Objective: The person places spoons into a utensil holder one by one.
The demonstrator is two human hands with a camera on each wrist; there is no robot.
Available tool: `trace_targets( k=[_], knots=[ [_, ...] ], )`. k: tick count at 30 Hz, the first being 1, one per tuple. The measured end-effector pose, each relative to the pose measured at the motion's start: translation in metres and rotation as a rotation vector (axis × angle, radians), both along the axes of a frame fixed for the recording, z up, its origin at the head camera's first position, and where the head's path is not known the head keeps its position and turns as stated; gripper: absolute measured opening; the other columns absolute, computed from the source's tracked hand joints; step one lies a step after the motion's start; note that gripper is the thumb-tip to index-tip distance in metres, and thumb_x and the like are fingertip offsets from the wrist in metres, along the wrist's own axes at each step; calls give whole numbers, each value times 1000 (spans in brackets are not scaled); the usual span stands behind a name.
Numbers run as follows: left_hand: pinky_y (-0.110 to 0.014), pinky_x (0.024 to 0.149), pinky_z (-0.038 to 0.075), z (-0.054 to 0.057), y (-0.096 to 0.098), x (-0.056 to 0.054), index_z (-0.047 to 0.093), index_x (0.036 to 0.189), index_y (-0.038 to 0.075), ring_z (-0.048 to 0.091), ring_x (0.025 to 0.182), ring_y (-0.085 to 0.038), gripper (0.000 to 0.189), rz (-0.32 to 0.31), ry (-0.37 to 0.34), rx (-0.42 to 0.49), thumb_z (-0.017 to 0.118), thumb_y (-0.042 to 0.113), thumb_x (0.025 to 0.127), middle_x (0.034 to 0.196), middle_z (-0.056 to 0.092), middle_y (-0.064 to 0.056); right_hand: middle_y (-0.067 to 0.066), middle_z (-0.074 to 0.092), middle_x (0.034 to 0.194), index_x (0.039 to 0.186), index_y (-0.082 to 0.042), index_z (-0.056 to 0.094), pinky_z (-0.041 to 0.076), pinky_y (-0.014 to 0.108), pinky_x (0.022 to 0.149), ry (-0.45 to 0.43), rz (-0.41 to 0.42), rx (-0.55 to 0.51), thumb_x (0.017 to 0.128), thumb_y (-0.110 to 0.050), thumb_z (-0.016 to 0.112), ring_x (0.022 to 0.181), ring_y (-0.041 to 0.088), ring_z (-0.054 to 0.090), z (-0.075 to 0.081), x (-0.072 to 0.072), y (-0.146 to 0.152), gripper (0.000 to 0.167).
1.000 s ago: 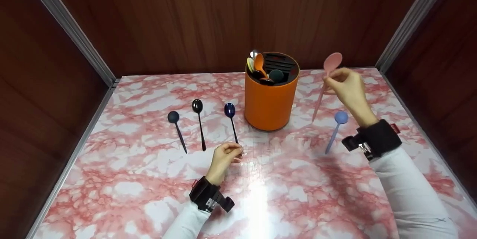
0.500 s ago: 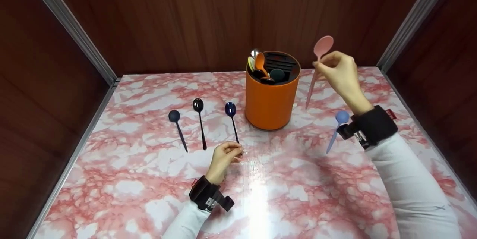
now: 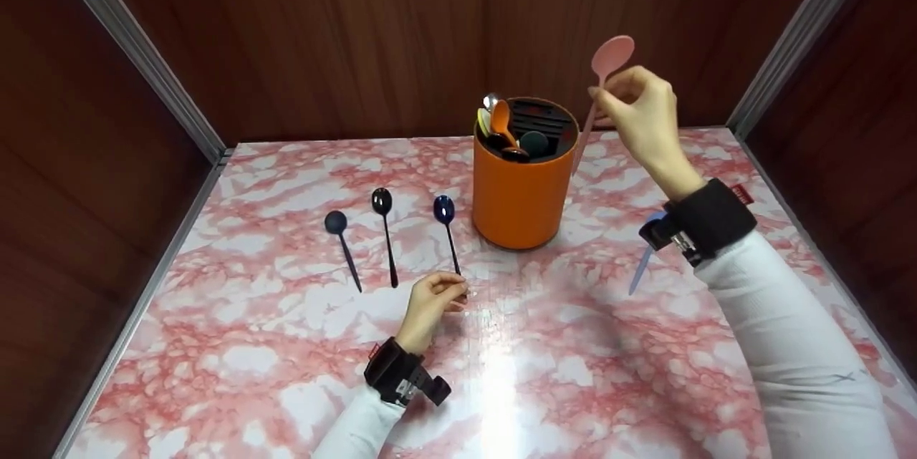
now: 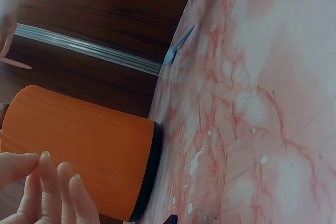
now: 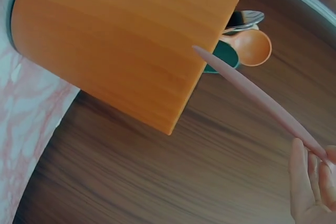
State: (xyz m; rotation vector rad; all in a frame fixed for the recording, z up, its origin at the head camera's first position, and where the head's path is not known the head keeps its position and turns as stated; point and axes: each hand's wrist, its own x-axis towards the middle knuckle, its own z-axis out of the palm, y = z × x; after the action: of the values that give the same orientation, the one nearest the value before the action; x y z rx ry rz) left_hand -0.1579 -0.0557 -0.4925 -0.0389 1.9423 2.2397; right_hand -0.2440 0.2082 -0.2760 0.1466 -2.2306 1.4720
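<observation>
My right hand [image 3: 648,115] pinches a pink spoon [image 3: 612,56] below its bowl and holds it raised, bowl up. In the right wrist view, the lower end of the pink spoon's handle [image 5: 257,95] overlaps the rim of the orange utensil holder [image 3: 521,205]. My left hand [image 3: 432,301] is over the handle end of a dark blue spoon [image 3: 444,210]. Its fingers are loosely curled, and in the left wrist view nothing shows between the fingertips [image 4: 46,156]. Several spoons stand in the holder, including an orange one [image 3: 501,119].
A black spoon [image 3: 382,201] and a dark grey-blue spoon [image 3: 335,223] lie left of the dark blue one. A light blue spoon [image 3: 641,269] lies at the right, partly hidden by the right wrist strap. Wood-grain panels [image 3: 358,36] enclose the pink-marbled table [image 3: 251,359].
My right hand has risen and moved left with the pink spoon, nearer the holder. The wrist strap now covers most of the light blue spoon's bowl. My left hand has stayed put.
</observation>
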Motion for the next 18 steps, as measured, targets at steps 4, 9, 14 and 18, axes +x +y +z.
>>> trace_targets(
  k=[4, 9, 14, 18],
  knots=[
    [-26, 64, 53, -1, -1, 0, 57, 100, -9, 61, 67, -12, 19, -1, -4, 8, 60, 3, 84, 79, 64, -4, -11, 58, 68, 82, -8, 56, 52, 11, 57, 30, 28, -37, 84, -7, 63, 59, -1, 60, 5, -2, -5, 7],
    [-26, 64, 53, -2, -1, 1, 57, 99, -8, 61, 68, -13, 19, -2, -6, 15, 59, 3, 84, 80, 65, -3, -8, 58, 71, 81, -8, 55, 52, 11, 59, 52, 31, -110, 83, -3, 63, 64, 2, 60, 10, -4, -12, 9],
    [-25, 63, 53, -1, -1, 1, 57, 100, -9, 61, 67, -12, 20, 0, -4, 13, 59, 3, 84, 80, 65, -4, -9, 57, 72, 80, -11, 55, 54, 13, 63, 91, 21, -101, 85, -4, 62, 68, 0, 61, 8, -8, -18, 11],
    [-25, 64, 53, -1, -3, 1, 57, 99, -9, 61, 67, -12, 19, -5, -1, 8, 59, 3, 84, 79, 65, -2, -9, 58, 73, 81, -11, 56, 53, 13, 64, 92, 37, -107, 85, -2, 61, 70, 0, 62, 1, -13, -19, 11]
  ],
)
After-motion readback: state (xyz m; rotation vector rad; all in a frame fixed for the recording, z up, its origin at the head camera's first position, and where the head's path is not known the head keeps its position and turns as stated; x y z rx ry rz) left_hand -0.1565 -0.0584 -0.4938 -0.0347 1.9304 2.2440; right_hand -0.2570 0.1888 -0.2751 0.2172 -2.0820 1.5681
